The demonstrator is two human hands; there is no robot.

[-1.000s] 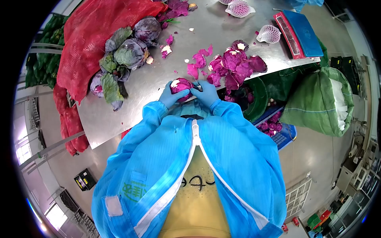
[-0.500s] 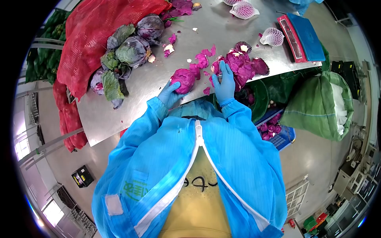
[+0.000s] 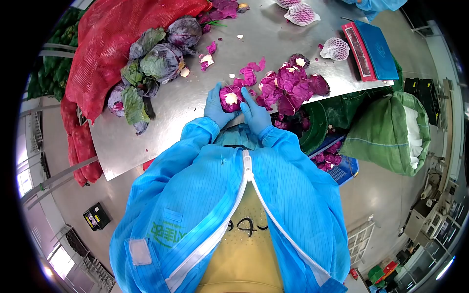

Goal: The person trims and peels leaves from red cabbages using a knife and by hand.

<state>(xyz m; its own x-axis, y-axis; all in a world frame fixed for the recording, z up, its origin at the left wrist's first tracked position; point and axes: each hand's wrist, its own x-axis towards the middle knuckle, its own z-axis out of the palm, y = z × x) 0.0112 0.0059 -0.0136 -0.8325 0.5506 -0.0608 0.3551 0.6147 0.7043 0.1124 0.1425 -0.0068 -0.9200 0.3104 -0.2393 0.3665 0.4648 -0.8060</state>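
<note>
A peeled red cabbage (image 3: 230, 99) is at the table's front edge, its pale cut stem end facing up. My left hand (image 3: 215, 106), in a blue glove, wraps round its left side. From the right, my right hand (image 3: 255, 115), gloved too, closes against the same cabbage with its thumb along the side. The undersides of the fingers are hidden, so a small tool there cannot be made out. Just right of my hands lies a heap of loose purple cabbage leaves (image 3: 292, 85). More torn leaf pieces (image 3: 249, 74) lie beyond the cabbage.
Untrimmed red cabbages (image 3: 161, 62) lie at the left beside a red mesh sack (image 3: 127, 44). White foam nets (image 3: 335, 49) and a red-and-blue scale-like box (image 3: 370, 51) stand right. Below the edge are a green bin (image 3: 315, 128), blue crate (image 3: 346, 171) and green sack (image 3: 388, 134).
My right hand has moved left from the leaf heap to the cabbage. The cabbage has been turned, so its pale stem end now faces up.
</note>
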